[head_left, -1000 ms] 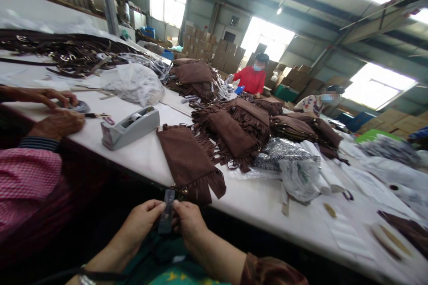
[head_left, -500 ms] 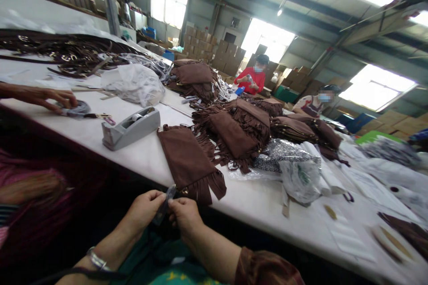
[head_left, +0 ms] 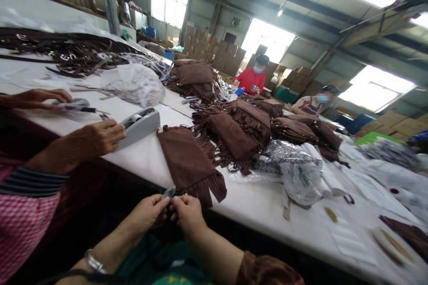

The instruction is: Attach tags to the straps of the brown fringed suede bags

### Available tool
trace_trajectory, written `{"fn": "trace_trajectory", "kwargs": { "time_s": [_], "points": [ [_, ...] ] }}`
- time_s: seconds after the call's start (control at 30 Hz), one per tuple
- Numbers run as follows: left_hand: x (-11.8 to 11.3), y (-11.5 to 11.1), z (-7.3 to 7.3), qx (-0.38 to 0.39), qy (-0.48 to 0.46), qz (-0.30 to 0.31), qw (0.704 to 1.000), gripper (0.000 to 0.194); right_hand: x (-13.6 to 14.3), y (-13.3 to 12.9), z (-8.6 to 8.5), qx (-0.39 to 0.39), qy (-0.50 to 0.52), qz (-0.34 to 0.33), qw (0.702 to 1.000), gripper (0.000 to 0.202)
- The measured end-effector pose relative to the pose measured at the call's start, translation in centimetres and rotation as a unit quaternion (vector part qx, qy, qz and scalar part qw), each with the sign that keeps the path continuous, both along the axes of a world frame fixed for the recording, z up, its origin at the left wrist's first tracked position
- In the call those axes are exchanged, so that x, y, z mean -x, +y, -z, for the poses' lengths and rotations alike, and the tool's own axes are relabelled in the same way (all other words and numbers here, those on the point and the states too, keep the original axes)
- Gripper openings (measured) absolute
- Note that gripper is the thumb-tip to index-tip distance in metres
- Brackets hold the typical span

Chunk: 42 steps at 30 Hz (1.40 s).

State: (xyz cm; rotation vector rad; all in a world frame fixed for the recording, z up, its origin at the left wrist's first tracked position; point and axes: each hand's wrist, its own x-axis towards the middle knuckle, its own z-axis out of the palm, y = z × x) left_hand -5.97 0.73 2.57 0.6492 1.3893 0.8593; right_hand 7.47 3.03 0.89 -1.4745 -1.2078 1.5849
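Just off the table's front edge, my left hand (head_left: 151,213) pinches a small, dark, shiny piece wrapped in clear plastic (head_left: 170,192). My right hand (head_left: 187,212) has its thumb and fingers closed at the other side of that same piece. What exactly is inside the plastic is too small to make out. Right beyond my hands lies a brown fringed bag (head_left: 187,160), flat on the table with its fringe toward the front edge.
At left, a co-worker's hand (head_left: 83,144) touches a grey tape dispenser (head_left: 142,127); their other hand (head_left: 42,98) holds a plastic-wrapped strap. Piled brown bags (head_left: 234,129) cover the table's middle. A plastic bag (head_left: 301,182) lies to the right, dark straps (head_left: 67,51) at the far left.
My hands have shifted slightly, and the plastic-wrapped piece sits lower between them. The co-worker's near hand has risen from their lap to the tape dispenser.
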Motion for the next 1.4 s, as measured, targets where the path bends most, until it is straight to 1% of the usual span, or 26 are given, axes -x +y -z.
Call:
{"fn": "trace_trajectory", "kwargs": {
  "time_s": [0.03, 0.07, 0.1, 0.13, 0.17, 0.2, 0.27, 0.3, 0.33, 0.37, 0.43, 0.53, 0.67, 0.77, 0.83, 0.93, 1.03, 1.17, 1.23, 1.3, 1.33, 1.4],
  "points": [
    [0.2, 0.1, -0.3, 0.002, -0.006, 0.006, 1.000, 0.066, -0.6, 0.0, -0.3, -0.071, -0.031, -0.018, 0.997, 0.027],
    [0.3, 0.2, -0.7, 0.003, -0.013, 0.016, 1.000, 0.065, -1.3, 0.0, -0.6, -0.160, -0.067, -0.039, 0.984, 0.022],
    [0.5, 0.3, -1.1, 0.005, -0.020, 0.029, 0.999, 0.064, -1.9, 0.2, -1.1, -0.257, -0.107, -0.061, 0.958, 0.019],
    [0.7, 0.5, -1.4, 0.009, -0.027, 0.040, 0.999, 0.064, -2.4, 0.5, -1.6, -0.350, -0.150, -0.088, 0.920, 0.018],
    [0.8, 0.5, -1.8, 0.014, -0.034, 0.052, 0.998, 0.064, -2.8, 0.9, -2.1, -0.428, -0.194, -0.120, 0.875, 0.021],
    [1.0, 0.6, -2.0, 0.019, -0.039, 0.062, 0.997, 0.064, -3.0, 1.3, -2.6, -0.485, -0.235, -0.154, 0.828, 0.022],
    [1.1, 0.6, -2.3, 0.030, -0.039, 0.069, 0.996, 0.065, -3.1, 2.5, -3.2, -0.550, -0.300, -0.212, 0.750, 0.020],
    [1.1, 0.5, -2.3, 0.034, -0.032, 0.070, 0.996, 0.065, -2.9, 3.1, -3.3, -0.569, -0.320, -0.234, 0.721, 0.018],
    [1.2, 0.3, -2.3, 0.038, -0.022, 0.070, 0.997, 0.065, -2.8, 3.7, -3.3, -0.581, -0.331, -0.252, 0.700, 0.016],
    [1.2, 0.2, -2.3, 0.042, -0.013, 0.068, 0.997, 0.065, -2.6, 4.3, -3.1, -0.588, -0.337, -0.266, 0.686, 0.015],
    [1.3, -0.1, -2.2, 0.040, 0.007, 0.065, 0.997, 0.065, -2.3, 5.2, -2.7, -0.592, -0.342, -0.295, 0.668, 0.014],
    [1.3, -0.3, -1.9, 0.010, 0.049, 0.075, 0.996, 0.061, -2.2, 6.0, -2.4, -0.588, -0.347, -0.343, 0.645, 0.010],
    [1.5, 0.2, -1.6, -0.061, 0.134, 0.107, 0.983, 0.049, -2.1, 6.4, -3.4, -0.577, -0.374, -0.388, 0.613, 0.007],
    [1.7, 0.5, -1.4, -0.107, 0.210, 0.137, 0.962, 0.037, -1.7, 6.5, -4.4, -0.566, -0.401, -0.418, 0.586, 0.007],
    [1.7, 0.6, -1.2, -0.127, 0.252, 0.146, 0.948, 0.032, -1.3, 6.7, -4.8, -0.559, -0.415, -0.431, 0.574, 0.007],
    [1.7, 0.5, -0.9, -0.173, 0.290, 0.144, 0.930, 0.032, -0.8, 7.0, -5.0, -0.550, -0.424, -0.442, 0.568, 0.007],
    [1.6, 0.3, -0.8, -0.192, 0.325, 0.155, 0.913, 0.033, -0.6, 7.1, -5.1, -0.546, -0.420, -0.443, 0.573, 0.007],
    [1.3, 0.0, -1.0, -0.186, 0.374, 0.140, 0.898, 0.029, -0.4, 7.2, -5.1, -0.547, -0.411, -0.432, 0.588, 0.007],
    [1.1, 0.1, -1.0, -0.186, 0.369, 0.129, 0.901, 0.030, -0.5, 7.0, -5.0, -0.549, -0.406, -0.424, 0.596, 0.006],
    [1.0, 0.2, -0.9, -0.174, 0.339, 0.115, 0.917, 0.031, -0.9, 6.6, -4.9, -0.547, -0.398, -0.408, 0.614, 0.008],
    [1.0, 0.3, -0.7, -0.162, 0.316, 0.107, 0.929, 0.033, -1.4, 6.2, -5.0, -0.544, -0.389, -0.395, 0.630, 0.009],
    [1.2, 0.4, -0.3, -0.130, 0.268, 0.090, 0.950, 0.037, -3.1, 5.2, -5.3, -0.542, -0.359, -0.353, 0.673, 0.009]
  ]
}}
